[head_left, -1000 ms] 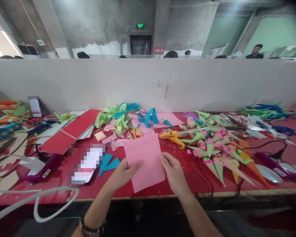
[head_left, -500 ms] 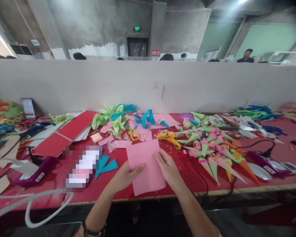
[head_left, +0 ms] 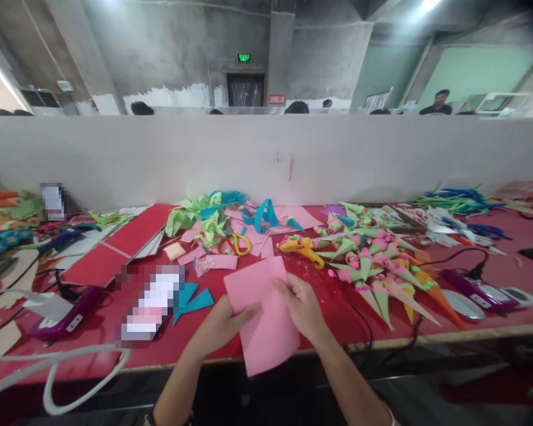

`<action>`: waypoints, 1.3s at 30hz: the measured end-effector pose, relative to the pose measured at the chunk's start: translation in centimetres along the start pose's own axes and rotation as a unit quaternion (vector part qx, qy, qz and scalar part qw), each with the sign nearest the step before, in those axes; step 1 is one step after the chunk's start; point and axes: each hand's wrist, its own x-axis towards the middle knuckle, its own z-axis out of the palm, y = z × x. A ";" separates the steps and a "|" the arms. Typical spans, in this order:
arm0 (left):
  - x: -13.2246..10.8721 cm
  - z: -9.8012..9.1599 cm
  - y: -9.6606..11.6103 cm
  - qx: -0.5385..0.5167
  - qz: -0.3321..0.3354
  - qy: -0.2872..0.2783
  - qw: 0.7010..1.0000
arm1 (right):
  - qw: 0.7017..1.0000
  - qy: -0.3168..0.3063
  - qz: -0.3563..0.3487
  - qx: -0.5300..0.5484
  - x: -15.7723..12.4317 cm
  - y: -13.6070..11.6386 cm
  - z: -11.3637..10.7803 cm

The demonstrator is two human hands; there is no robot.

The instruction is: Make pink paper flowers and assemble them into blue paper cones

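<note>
Both hands hold a pink sheet (head_left: 266, 331), paper or thin felt, above the front edge of the red table. My left hand (head_left: 226, 322) pinches its left side, thumb on top and fingers hidden underneath. My right hand (head_left: 299, 305) grips the upper right side, with the thumb lying across the face. The sheet's lower right part bends. Just beyond it rests a yellow hot glue gun (head_left: 302, 248). Yellow-handled scissors (head_left: 241, 244) lie farther back among scraps. Left of my hands are blue cut pieces (head_left: 193, 303).
Small green and pink cone-shaped pieces (head_left: 373, 260) are heaped at the right. A blurred-out phone (head_left: 155, 305) lies at the left, near a purple power strip (head_left: 64, 316) and a white cable (head_left: 48, 384). Crumpled green paper (head_left: 195, 216) sits against the white partition (head_left: 182, 154).
The pink sheet has tilted, and its lower edge has come down and nearer to me, now bent at the right. Both hands keep their hold on it.
</note>
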 end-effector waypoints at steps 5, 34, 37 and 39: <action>-0.5 -2.3 0.7 0.128 -0.006 0.107 0.986 | 0.987 -0.139 -0.046 -0.069 0.6 -0.8 -0.9; -1.8 -2.7 0.7 0.255 0.109 0.028 0.960 | 0.875 -0.125 -0.252 -0.394 -0.7 -1.3 -4.2; -1.5 -2.6 1.1 0.242 0.111 0.015 0.964 | 0.871 -0.049 -0.232 -0.429 -0.7 -1.2 -5.4; -1.4 -2.6 1.2 0.240 0.118 0.016 0.963 | 0.869 0.011 -0.219 -0.443 -0.8 -1.0 -5.8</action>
